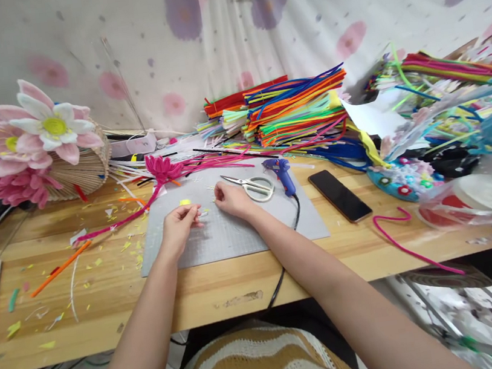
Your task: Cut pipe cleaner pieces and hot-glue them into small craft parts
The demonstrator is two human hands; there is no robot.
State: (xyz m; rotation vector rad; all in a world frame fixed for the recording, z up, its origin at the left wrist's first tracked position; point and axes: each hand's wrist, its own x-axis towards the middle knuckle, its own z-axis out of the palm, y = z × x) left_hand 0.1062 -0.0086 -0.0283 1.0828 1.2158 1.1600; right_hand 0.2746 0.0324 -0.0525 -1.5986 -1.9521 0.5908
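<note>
Left hand (178, 226): thumb and fingers drawn to a narrow pinch on a small whitish piece (204, 213), its end projecting toward the right hand, above the grey mat (235, 241). A fingertip grip presumably suits so slight an item.

Right hand (229, 200): fingers curled, tips together, apart from the left. Pale thin strands show near the tips; whether they are gripped, cannot tell.

Mat under both hands, probably to shield the wooden table (190, 308). A yellow piece (185, 202) sits just beyond the left hand. Scissors (259, 188) lie just past the right hand, loops rightward; the blue glue gun (285, 179) is beside them, handle toward the person, likely for a short reach.

Outward: phone (340, 196) right of mat; magenta flower (164, 168) at mat's far left; pipe-cleaner bundles (299, 110) stacked behind, apparently sorted as stock.
</note>
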